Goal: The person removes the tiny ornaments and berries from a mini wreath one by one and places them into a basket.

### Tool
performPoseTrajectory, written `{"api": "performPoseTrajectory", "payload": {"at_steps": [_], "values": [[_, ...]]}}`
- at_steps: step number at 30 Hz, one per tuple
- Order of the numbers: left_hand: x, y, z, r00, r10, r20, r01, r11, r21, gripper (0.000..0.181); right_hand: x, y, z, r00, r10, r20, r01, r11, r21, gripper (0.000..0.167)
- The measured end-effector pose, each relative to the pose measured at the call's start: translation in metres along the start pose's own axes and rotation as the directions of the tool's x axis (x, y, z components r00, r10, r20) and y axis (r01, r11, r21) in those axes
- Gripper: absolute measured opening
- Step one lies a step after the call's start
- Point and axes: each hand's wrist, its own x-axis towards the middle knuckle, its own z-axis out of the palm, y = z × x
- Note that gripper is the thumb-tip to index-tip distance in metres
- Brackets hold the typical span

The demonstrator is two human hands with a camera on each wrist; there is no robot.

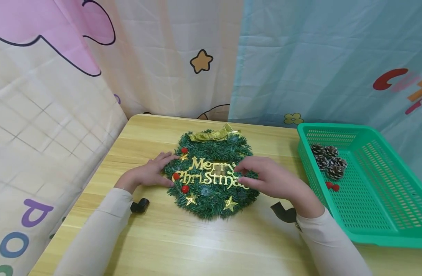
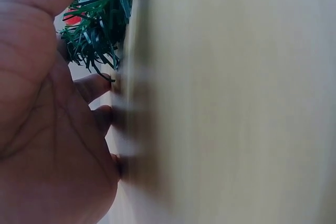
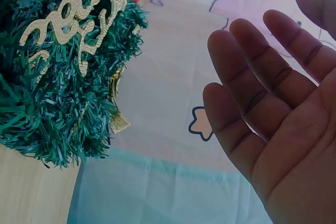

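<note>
A green tinsel wreath [image 1: 211,201] lies on the wooden table, with gold "Merry Christmas" lettering [image 1: 205,165] across its middle. Gold ribbon [image 1: 211,135] sits at its far edge. Red berries [image 1: 185,189] dot its left side, and gold stars [image 1: 230,204] its near part. At the wreath's left rim is my left hand [image 1: 149,172], thumb and fingers spread along the tinsel; the left wrist view shows several fingertips down by the tabletop. My right hand [image 1: 271,178] hovers over the wreath's right side, fingers loosely bent; its palm [image 3: 299,166] holds nothing in the right wrist view.
A green plastic basket [image 1: 370,238] stands at the right of the table, holding several frosted pine cones [image 1: 335,171] and red berries [image 1: 332,186]. Printed curtains [image 1: 162,69] hang behind the table and along its left side.
</note>
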Motion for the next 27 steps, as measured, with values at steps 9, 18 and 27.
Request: {"api": "performPoseTrajectory", "payload": {"at_steps": [9,18,27], "values": [[-0.001,-0.001,0.0,1.0,-0.005,0.001,0.005,1.0,0.002,0.094,0.016,0.0,0.012,0.998,-0.058,-0.001,0.058,0.998,0.038,0.021],[-0.002,0.0,0.0,1.0,-0.006,0.001,0.006,1.0,0.003,0.094,0.032,0.003,0.026,0.997,-0.077,0.013,0.075,0.992,0.098,0.023],[0.0,0.0,0.0,1.0,-0.007,0.003,0.007,1.0,-0.002,0.094,0.051,0.004,0.031,0.996,-0.069,0.052,0.061,0.988,0.144,0.022]]}}
